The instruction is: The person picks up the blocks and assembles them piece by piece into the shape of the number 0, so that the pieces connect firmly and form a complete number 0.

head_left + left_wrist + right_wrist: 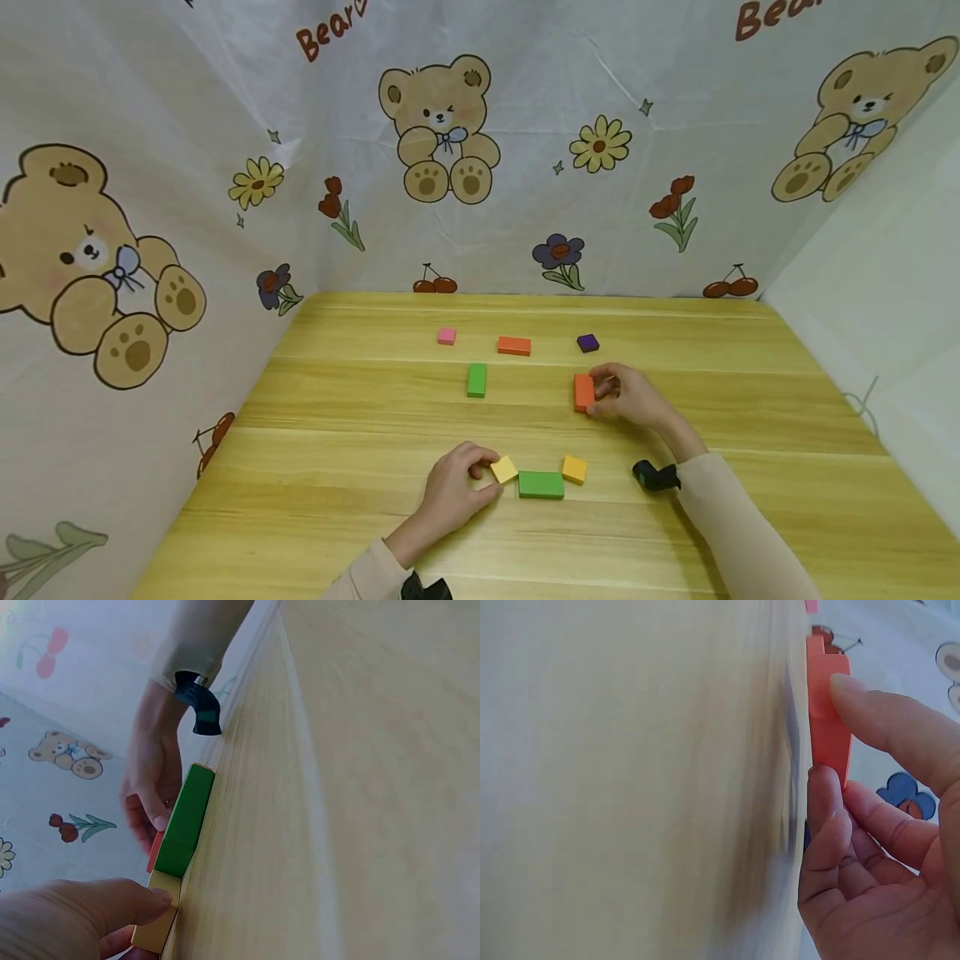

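Note:
My left hand pinches a small yellow block between thumb and fingers. That block sits at the left end of a green rectangular block; a second yellow block lies by the green one's right end. In the left wrist view my thumb presses the near face of the yellow block. Farther back, my right hand grips an orange-red rectangular block by its right side. The right wrist view shows thumb and fingertips on the orange-red block.
Toward the back of the wooden table lie a pink block, another orange-red block and a dark purple block. A green block lies upright-on in front of them. A bear-print cloth hangs behind.

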{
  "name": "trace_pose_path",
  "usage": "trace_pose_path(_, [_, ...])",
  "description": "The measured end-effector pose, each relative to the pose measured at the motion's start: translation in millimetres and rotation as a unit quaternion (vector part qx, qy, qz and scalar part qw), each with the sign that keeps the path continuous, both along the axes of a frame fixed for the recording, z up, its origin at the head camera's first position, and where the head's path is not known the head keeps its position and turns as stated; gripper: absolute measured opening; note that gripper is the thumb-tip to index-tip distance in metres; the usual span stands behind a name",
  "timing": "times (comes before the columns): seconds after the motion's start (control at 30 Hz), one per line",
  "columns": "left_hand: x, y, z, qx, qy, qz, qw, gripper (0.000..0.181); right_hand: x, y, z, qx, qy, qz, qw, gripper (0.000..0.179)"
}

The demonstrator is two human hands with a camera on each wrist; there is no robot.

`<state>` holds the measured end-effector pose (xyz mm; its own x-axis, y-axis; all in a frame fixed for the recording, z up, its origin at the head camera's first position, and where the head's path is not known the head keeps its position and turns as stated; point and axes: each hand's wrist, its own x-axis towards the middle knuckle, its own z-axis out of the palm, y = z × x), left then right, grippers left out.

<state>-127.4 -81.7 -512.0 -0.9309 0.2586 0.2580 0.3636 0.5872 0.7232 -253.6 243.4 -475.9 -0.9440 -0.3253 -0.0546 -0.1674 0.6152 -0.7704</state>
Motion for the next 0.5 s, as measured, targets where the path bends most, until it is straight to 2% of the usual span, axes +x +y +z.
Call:
trace_pose_path(0.27, [0.7,0.2,1.5,0.001,0.003,0.002,1.0000,0.029,18.3,-6,2.1,-0.011,0.002,0.041,0.9991,0.062])
trace_pose_path(0.5, [0.7,0.2,2.2,0.003,0.001,0.001,1.0000,0.029,31.8,-12,2.5,0.000,0.013,0.079,0.9968,0.058])
